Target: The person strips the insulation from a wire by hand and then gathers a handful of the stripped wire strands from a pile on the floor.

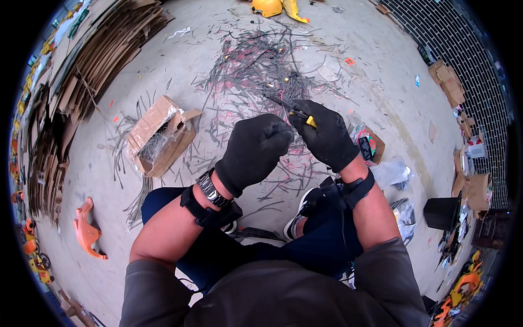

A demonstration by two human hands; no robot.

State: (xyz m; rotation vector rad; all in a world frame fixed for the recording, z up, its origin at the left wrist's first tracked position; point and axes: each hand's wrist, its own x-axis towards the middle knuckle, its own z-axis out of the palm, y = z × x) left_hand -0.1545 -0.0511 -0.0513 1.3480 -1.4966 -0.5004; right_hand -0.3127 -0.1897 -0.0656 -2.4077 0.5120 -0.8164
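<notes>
My left hand (258, 149), in a black glove, is curled into a fist with the thumb pressed to the index finger. Whether anything is inside that fist is hidden. Close beside it, my right hand (327, 137), gloved too, grips a black-and-yellow hand tool (311, 121), whose exact kind is mostly covered by the fingers. Dark strips stick out beyond the right fingertips toward the upper left. Beneath and beyond both hands, a heap of cut black cable pieces (255, 57), mixed with thin pink-red strands, spreads over the concrete floor.
A torn cardboard box (153, 139) holding clear plastic stands at left, with cable lengths (141, 200) around it. Stacked flattened cardboard (110, 45) lines the left side. Also around are an orange plastic part (86, 231), a yellow helmet-like shell (266, 7) and a black bin (441, 213).
</notes>
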